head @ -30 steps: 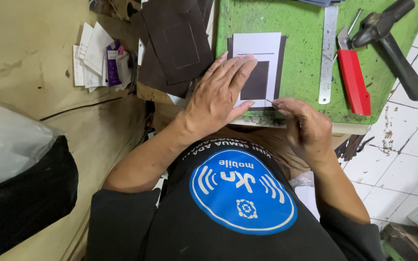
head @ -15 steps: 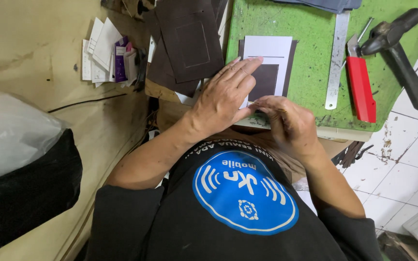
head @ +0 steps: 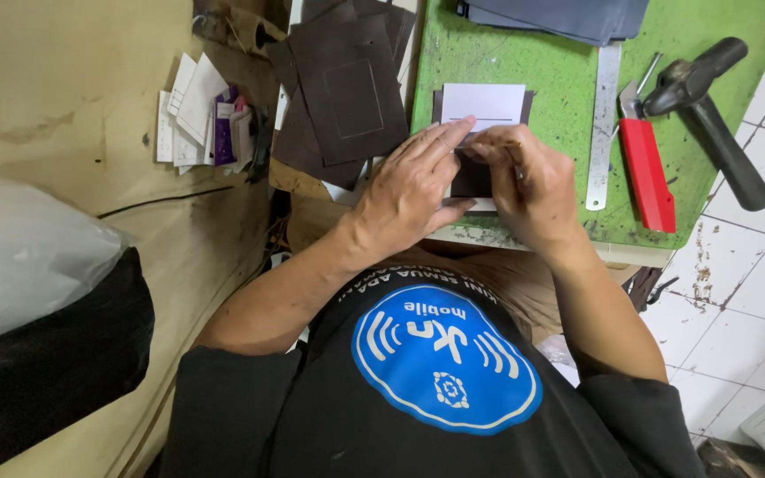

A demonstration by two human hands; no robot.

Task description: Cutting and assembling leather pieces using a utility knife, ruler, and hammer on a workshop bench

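Pressing down, the left hand (head: 409, 190) flattens a white card (head: 483, 106) over a dark leather piece (head: 471, 180) on the green table (head: 542, 71); the right hand (head: 529, 181) pinches their edge (tool hidden). A slight nudge could skew the layers.

Ruler (head: 604, 124) right of white template (head: 483, 104) — hammer (head: 710, 115) farther right.

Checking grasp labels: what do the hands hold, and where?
Both the left hand and right hand press a white card template on dark leather at its near edge.
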